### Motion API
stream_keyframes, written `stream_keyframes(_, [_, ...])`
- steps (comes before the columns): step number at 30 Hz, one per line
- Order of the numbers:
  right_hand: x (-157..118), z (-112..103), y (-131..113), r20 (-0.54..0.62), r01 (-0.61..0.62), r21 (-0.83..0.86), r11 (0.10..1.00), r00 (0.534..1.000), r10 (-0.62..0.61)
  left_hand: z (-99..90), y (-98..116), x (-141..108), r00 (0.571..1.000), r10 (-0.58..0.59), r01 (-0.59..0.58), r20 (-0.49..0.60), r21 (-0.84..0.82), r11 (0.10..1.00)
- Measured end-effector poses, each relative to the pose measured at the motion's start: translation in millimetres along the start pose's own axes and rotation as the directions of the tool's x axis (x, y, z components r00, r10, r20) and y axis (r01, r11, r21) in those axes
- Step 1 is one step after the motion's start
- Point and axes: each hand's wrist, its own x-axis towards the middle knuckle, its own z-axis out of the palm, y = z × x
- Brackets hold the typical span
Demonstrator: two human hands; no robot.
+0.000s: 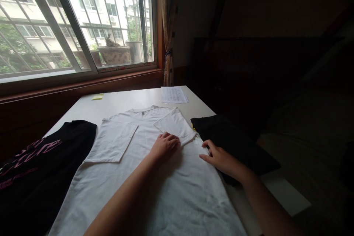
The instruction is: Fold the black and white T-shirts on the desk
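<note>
A white T-shirt [132,191] lies spread on a white table [124,97], its collar toward the window. Both sleeves are folded inward over the body. My left hand [165,145] rests on the shirt by the lower edge of the right-side sleeve [177,125], its fingers bent and close together; nothing shows in its grasp. At the shirt's right edge is my right hand [215,153], with thumb and fingers apart and the fingertips at the fabric.
Dark folded cloth [238,140] lies on the right, and a black garment with pink lettering [69,147] on the left. Printed paper [174,95] and yellow sticky notes [97,97] lie at the table's far side. Behind are a barred window and a curtain [168,25].
</note>
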Motion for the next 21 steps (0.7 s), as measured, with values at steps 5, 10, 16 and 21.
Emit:
stream_keyframes(5, [-48,-4,15,0.167,0.047,0.183,0.982,0.983,-0.078,0.7,0,0,1.000,-0.003,0.003,0.001,-0.018,1.000])
stream_keyframes(10, [-70,3,27,0.278,0.002,0.470,0.883,0.949,-0.150,0.4,0,0,1.000,-0.005,0.005,-0.001,-0.014,1.000])
stream_keyframes(16, [-64,18,15,0.196,-0.094,0.744,0.662,0.977,-0.081,1.5,-1,-1,1.000,-0.004,0.004,-0.004,-0.014,1.000])
stream_keyframes(21, [-65,11,14,0.180,-0.071,0.759,0.647,0.978,-0.104,4.5,-5,-1,1.000,0.008,-0.009,-0.015,-0.030,1.000])
